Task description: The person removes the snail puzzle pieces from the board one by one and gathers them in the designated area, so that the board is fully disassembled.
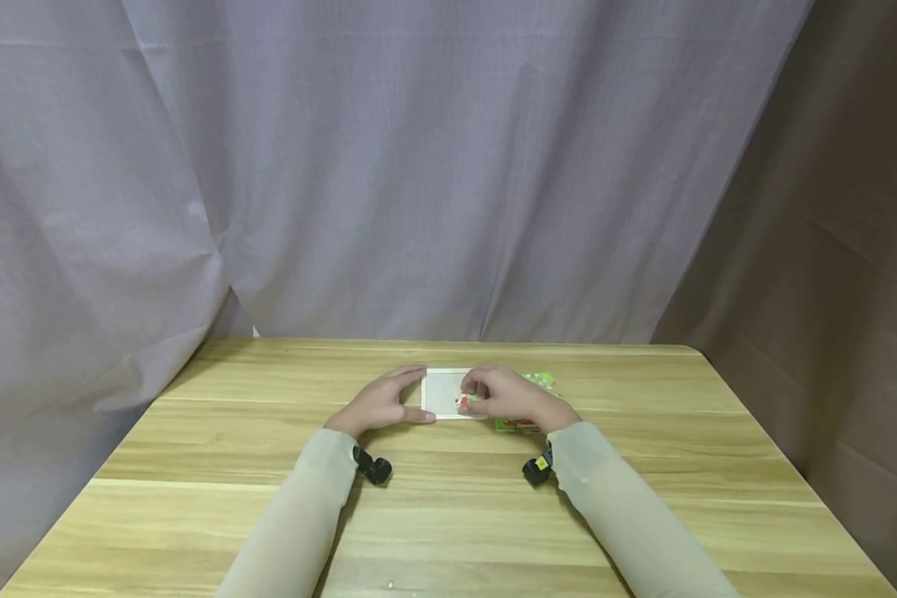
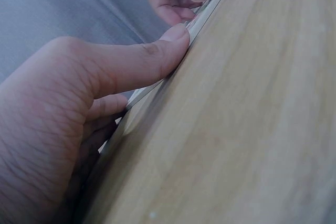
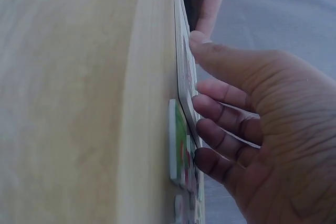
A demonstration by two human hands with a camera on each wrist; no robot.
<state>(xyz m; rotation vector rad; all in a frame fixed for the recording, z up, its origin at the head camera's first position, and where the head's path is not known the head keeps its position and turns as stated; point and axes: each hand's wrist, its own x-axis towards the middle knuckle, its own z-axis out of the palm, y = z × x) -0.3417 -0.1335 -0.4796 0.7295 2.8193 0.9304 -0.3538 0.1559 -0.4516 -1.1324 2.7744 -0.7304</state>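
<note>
A flat puzzle tray (image 1: pixel 443 392) with a white rim and grey inside lies on the table. My left hand (image 1: pixel 379 404) holds its left end, thumb along the near edge and fingers at the far corner. In the left wrist view the left thumb (image 2: pixel 152 59) lies against the tray's edge. My right hand (image 1: pixel 504 394) is over the tray's right part, pinching a small red, white and green puzzle piece (image 1: pixel 463 401) between thumb and fingertips. The right fingers (image 3: pixel 218 114) bend close over the tray in the right wrist view, where the pinched piece is mostly hidden.
More colourful puzzle pieces (image 1: pixel 540 379) lie just right of the tray, partly under the right wrist. A green piece (image 3: pixel 178 140) rests against the tray's end. The wooden table (image 1: pixel 448 515) reaches back to a grey curtain (image 1: pixel 389 183).
</note>
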